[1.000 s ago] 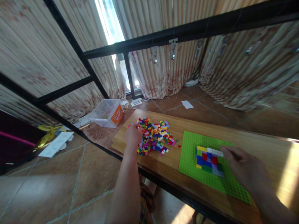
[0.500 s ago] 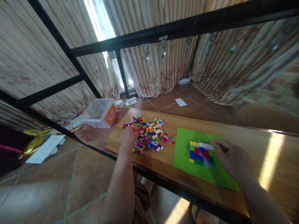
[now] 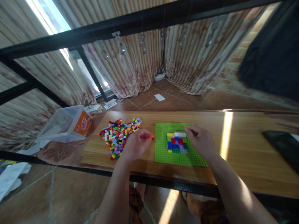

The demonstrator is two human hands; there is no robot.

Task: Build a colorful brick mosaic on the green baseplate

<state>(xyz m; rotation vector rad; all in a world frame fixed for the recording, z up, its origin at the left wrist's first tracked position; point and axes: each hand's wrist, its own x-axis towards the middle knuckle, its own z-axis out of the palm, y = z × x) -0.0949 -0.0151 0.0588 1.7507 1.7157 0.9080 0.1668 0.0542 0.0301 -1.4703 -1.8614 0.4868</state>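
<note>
My left hand (image 3: 135, 145) is closed in a pinch on an orange toy brick (image 3: 151, 136), between the loose bricks and the left edge of the green baseplate (image 3: 161, 157). A low block of colourful bricks (image 3: 177, 145) is pressed onto the plate: yellow, blue, red, green and lavender ones, with a white brick (image 3: 179, 134) along the far side. Beside that white brick, at the block's far right corner, my right hand (image 3: 202, 142) has its fingers pinched together. Whatever they may hold is hidden. A pile of loose bricks (image 3: 116, 136) spreads over the wooden board to the left.
Left of the wooden table (image 3: 201, 116) stands a clear plastic box (image 3: 62, 123) with an orange label. A dark flat object (image 3: 280, 146) lies at the right. A black metal bar (image 3: 140, 23) crosses in front of the curtains.
My left hand has come out of the brick pile, moving right toward the baseplate with an orange brick. The right hand stays by the white brick. The view has turned right.
</note>
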